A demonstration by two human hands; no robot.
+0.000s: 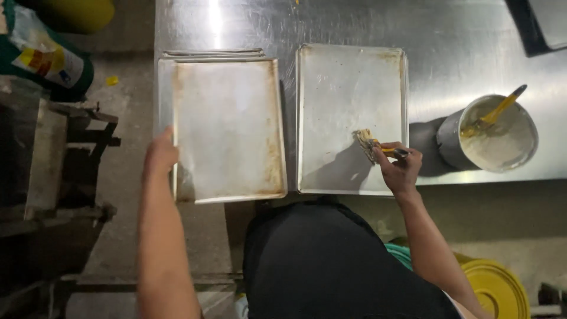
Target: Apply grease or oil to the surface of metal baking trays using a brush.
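We see a silver bench [460,35], two dull grey trays [227,130] [348,88] with brown-stained edges, a yellow-handled brush [378,146], and a grey bucket [499,134] of off-white paste.

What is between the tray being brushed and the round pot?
In the head view, only bare steel table with the pot's shadow lies between it and the tray beside the right hand.

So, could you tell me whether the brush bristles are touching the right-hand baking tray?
Touching. The head view shows the brush, held in the right hand, with its bristles pressed flat against the right tray, no gap visible.
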